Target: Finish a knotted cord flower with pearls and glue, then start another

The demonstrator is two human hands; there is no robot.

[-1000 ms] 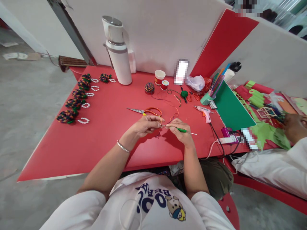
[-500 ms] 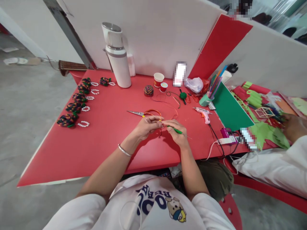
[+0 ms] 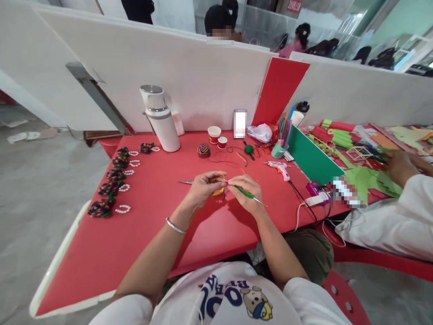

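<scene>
My right hand (image 3: 253,185) is closed around a green-handled crochet hook (image 3: 244,192), whose thin metal end sticks out toward the lower right. With its fingertips together, my left hand (image 3: 202,188) pinches a small piece of yarn (image 3: 223,178) where the hook's tip meets it; the stitches are too small to make out. A thin strand (image 3: 221,161) trails over the table from the multicoloured yarn ball (image 3: 204,150). Under my left hand lie scissors (image 3: 185,182), mostly hidden except for the blades and part of a yellow-orange handle.
Braided dark yarn pieces (image 3: 101,207) and white bead loops (image 3: 122,209) line the left side. Behind stand a white flask (image 3: 164,128), a paper cup (image 3: 214,135) and a phone (image 3: 240,124). A glue gun (image 3: 280,170), pen cup (image 3: 279,150) and a co-worker's hand (image 3: 401,167) are right.
The camera has tilted up, so the table sits lower and people beyond the partition show. My hands stay together on the yarn and hook, now covering more of the scissors.
</scene>
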